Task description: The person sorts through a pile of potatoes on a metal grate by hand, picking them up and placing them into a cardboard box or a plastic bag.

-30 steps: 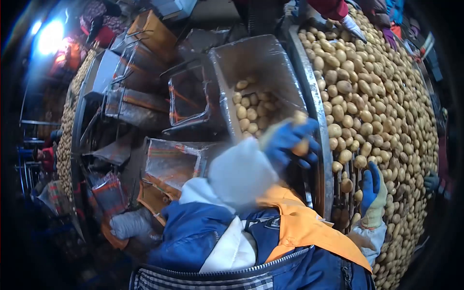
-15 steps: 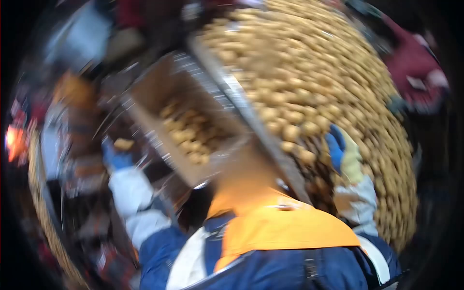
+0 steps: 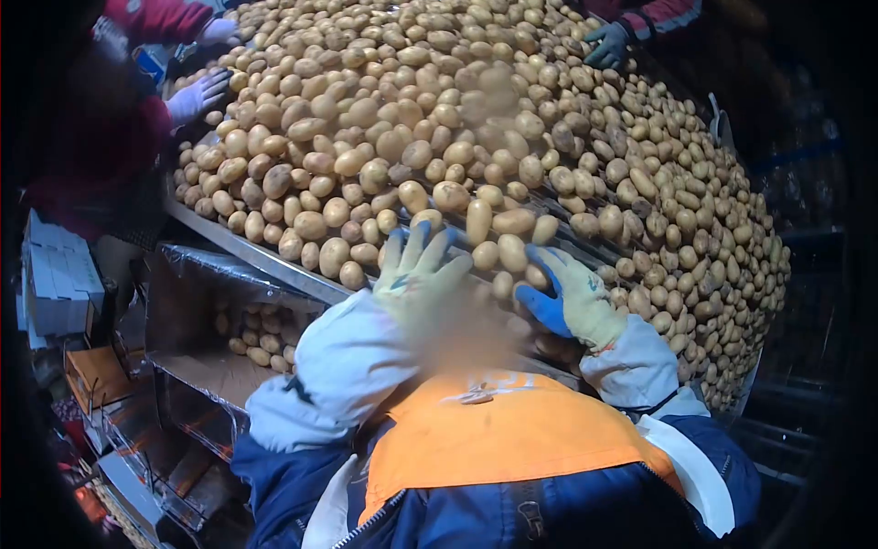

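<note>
My left hand [image 3: 422, 273], in a cream glove with blue fingertips, lies palm down with fingers spread at the near edge of the heap of potatoes [image 3: 366, 119]. Its fingertips touch or nearly touch a potato [image 3: 426, 219]. My right hand [image 3: 576, 297], gloved alike, is to the right with its fingers and thumb apart, beside a potato [image 3: 512, 252]. Nothing shows in its grasp. A few potatoes lie between the two hands. Dark slats of the sorting table [image 3: 585, 245] show through a gap in the heap.
A metal rail [image 3: 251, 253] edges the table. Below it at left stands a lined cardboard box [image 3: 197, 361] with potatoes [image 3: 261, 339] inside. White cartons [image 3: 59, 270] are further left. Other people's gloved hands [image 3: 199, 96] [image 3: 608, 44] reach the heap from the far side.
My view has swung from the box towards the heap. My left hand has come from beyond the box, where a yellowish lump showed beside it, to the potatoes. My right hand stays over the heap.
</note>
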`<state>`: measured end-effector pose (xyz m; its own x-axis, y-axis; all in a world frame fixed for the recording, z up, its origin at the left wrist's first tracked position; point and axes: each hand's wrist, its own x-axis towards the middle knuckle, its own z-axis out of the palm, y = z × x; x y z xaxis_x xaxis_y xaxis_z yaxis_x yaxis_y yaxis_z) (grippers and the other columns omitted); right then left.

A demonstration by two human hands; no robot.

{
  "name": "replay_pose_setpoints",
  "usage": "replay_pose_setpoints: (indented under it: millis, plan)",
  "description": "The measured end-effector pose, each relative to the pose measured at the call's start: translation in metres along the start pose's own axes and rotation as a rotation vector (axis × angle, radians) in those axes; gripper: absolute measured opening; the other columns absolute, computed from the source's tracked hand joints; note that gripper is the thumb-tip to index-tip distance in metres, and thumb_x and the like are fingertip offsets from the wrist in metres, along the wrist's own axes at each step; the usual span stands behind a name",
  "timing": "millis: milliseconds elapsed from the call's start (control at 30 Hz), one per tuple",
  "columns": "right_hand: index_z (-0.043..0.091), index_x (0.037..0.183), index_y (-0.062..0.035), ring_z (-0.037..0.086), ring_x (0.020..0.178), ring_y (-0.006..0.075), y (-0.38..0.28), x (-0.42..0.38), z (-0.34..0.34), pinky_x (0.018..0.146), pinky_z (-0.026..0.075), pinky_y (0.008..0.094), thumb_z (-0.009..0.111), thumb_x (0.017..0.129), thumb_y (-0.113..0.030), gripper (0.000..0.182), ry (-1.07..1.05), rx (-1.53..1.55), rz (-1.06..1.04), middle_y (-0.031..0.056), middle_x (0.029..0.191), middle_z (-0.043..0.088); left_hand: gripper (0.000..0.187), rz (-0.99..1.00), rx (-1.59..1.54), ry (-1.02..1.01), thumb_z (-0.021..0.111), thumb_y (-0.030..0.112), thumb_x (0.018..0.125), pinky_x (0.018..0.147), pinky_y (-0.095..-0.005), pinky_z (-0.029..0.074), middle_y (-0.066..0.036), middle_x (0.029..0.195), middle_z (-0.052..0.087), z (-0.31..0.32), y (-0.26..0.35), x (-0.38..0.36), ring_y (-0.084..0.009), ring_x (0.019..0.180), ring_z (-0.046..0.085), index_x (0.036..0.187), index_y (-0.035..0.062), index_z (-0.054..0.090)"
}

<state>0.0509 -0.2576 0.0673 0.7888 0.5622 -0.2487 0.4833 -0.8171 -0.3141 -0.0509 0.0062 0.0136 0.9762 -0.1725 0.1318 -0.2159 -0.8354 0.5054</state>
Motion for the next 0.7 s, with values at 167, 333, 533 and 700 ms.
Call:
replay_pose_setpoints:
  millis: [167,333,533,700]
  plan:
    - [0.055,0.141,-0.0021,0.07,0.078,0.0173,-0.005,0.007,-0.028,0.066,0.059,0.0327,0.069,0.098,-0.023,0.05,-0.099,0.64,0.423,0.0129,0.104,0.07,0.033,-0.069,0.223,0.015,0.059,0.042,0.098,0.12,-0.0667,0.015,-0.02,0.157,0.042,-0.008,-0.057,0.024,-0.0453,0.148,0.032,0.113,0.0169,0.073]
    - [0.06,0.137,-0.007,0.068,0.106,0.0372,0.042,0.029,-0.022,0.092,0.055,0.0437,0.073,0.09,-0.024,0.052,0.13,0.111,0.026,0.0201,0.118,0.068,0.031,-0.315,0.233,0.067,0.06,0.041,0.098,0.12,-0.0649,0.017,-0.013,0.161,0.041,-0.036,-0.093,0.02,-0.0444,0.149,0.031,0.096,0.0143,0.077]
    - [0.056,0.142,-0.0116,0.065,0.113,0.0396,0.053,0.062,-0.019,0.099,0.051,0.0458,0.072,0.09,-0.031,0.058,0.048,0.082,-0.004,0.0224,0.123,0.066,0.024,-0.402,0.112,0.395,0.068,0.03,0.098,0.106,-0.0466,0.045,-0.021,0.139,0.062,-0.034,-0.065,0.011,-0.0374,0.126,0.059,0.106,0.0096,0.078]
    - [0.054,0.145,-0.0155,0.063,0.113,0.0425,0.03,0.099,-0.017,0.098,0.05,0.0481,0.073,0.085,-0.028,0.064,-0.116,-0.168,-0.014,0.0232,0.127,0.063,0.032,-0.688,-1.06,0.344,0.064,0.029,0.103,0.084,-0.0319,0.058,-0.011,0.117,0.071,-0.032,-0.003,0.012,-0.0212,0.097,0.069,0.124,0.0061,0.07]
